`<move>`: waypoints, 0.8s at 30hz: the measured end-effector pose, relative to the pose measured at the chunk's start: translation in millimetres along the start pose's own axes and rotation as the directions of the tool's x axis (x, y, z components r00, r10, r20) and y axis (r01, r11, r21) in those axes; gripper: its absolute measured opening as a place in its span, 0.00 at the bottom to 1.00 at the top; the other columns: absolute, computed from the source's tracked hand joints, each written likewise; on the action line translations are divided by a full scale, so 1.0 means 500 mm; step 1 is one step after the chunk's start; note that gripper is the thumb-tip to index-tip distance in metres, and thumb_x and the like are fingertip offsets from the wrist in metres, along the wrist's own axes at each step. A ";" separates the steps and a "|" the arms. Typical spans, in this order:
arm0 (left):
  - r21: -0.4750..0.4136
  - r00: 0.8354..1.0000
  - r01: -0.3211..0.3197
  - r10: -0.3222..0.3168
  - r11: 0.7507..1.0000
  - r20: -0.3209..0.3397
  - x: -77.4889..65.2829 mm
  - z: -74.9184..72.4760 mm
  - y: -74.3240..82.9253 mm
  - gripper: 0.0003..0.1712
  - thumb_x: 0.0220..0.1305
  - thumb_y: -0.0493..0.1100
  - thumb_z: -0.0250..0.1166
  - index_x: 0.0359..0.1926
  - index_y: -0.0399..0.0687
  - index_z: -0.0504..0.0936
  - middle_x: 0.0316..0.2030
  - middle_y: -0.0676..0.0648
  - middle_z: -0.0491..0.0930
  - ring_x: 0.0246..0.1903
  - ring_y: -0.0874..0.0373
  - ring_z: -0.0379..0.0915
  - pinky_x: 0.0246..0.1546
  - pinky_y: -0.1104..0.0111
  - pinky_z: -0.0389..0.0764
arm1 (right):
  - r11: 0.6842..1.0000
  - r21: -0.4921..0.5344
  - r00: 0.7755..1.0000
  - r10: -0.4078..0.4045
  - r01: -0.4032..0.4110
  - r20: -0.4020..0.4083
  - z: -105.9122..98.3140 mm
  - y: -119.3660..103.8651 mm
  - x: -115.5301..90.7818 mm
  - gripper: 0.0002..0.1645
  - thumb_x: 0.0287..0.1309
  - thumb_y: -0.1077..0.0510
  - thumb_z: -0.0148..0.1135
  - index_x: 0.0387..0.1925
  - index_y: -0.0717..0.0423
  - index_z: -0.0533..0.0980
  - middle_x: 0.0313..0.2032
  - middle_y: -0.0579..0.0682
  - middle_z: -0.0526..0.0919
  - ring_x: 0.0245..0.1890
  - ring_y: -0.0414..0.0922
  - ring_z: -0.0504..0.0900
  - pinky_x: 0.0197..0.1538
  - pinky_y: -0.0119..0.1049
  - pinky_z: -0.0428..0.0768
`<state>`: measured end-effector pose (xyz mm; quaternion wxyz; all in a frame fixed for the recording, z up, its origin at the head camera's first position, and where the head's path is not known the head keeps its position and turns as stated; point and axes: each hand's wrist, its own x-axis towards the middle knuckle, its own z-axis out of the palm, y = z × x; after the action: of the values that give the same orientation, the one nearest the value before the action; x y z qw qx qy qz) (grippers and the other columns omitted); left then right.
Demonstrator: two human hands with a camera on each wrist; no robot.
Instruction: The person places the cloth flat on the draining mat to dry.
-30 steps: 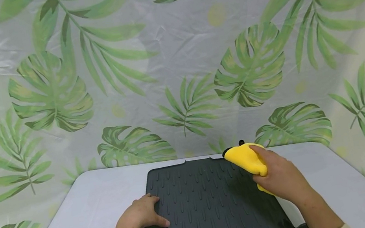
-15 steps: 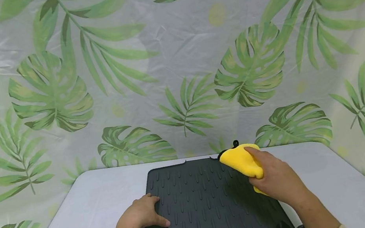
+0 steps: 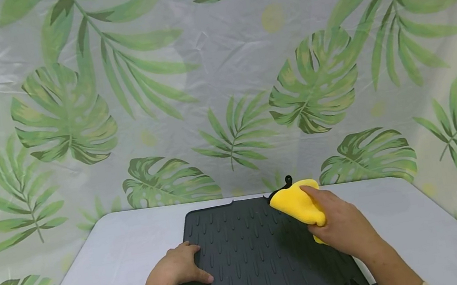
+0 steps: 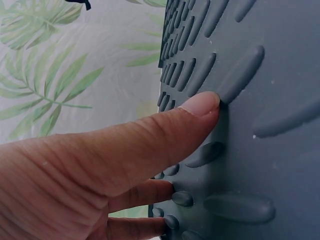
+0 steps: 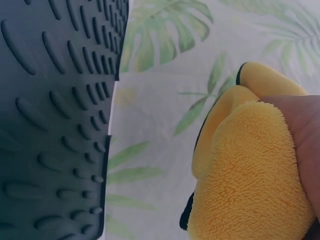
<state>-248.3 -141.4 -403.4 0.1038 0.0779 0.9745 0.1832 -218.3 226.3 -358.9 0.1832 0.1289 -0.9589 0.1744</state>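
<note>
Centrally, a dark-grey ridged mat lies near the far edge of a white desk. Left hand touches it, fingers apart; right hand has fingers clamped on folded yellow plush cloth above it. Light left-hand pressure might let the mat slide.
</note>
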 end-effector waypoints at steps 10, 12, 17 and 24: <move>0.000 1.000 -0.004 0.004 1.000 0.000 0.000 0.000 0.001 0.48 0.42 0.56 0.85 0.62 0.37 0.80 0.67 0.30 0.72 0.64 0.24 0.68 0.60 0.34 0.74 | 0.998 0.025 0.998 -0.056 0.057 -0.024 0.017 -0.017 -0.002 0.52 0.47 0.60 0.77 0.74 0.47 0.64 0.61 0.55 0.79 0.41 0.48 0.81 0.42 0.47 0.82; 0.003 1.000 -0.005 0.005 1.000 0.002 0.001 0.000 0.001 0.48 0.42 0.56 0.85 0.62 0.37 0.80 0.67 0.30 0.72 0.64 0.24 0.68 0.60 0.34 0.74 | 0.997 0.030 0.997 -0.069 0.070 -0.026 0.022 -0.020 -0.003 0.52 0.47 0.60 0.78 0.73 0.47 0.64 0.61 0.55 0.79 0.41 0.47 0.81 0.42 0.46 0.82; 0.002 1.000 0.002 -0.002 1.000 0.011 0.001 -0.001 0.000 0.49 0.42 0.56 0.85 0.63 0.38 0.80 0.68 0.30 0.71 0.65 0.24 0.67 0.61 0.34 0.73 | 0.991 0.055 0.991 -0.120 0.123 -0.053 0.033 -0.026 -0.005 0.53 0.44 0.62 0.79 0.73 0.46 0.65 0.61 0.54 0.79 0.41 0.47 0.81 0.41 0.45 0.82; -0.001 1.000 0.001 -0.001 1.000 0.014 0.003 0.000 -0.003 0.48 0.42 0.56 0.84 0.63 0.39 0.80 0.68 0.30 0.71 0.65 0.25 0.67 0.61 0.35 0.73 | 0.969 0.070 0.965 -0.227 0.237 -0.131 0.053 -0.031 -0.005 0.54 0.39 0.66 0.80 0.71 0.46 0.66 0.60 0.51 0.78 0.42 0.45 0.81 0.42 0.44 0.85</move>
<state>-249.7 -142.6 -404.3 0.1106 0.0786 0.9737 0.1831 -219.2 202.7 -378.6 0.2550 0.2372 -0.9159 0.1997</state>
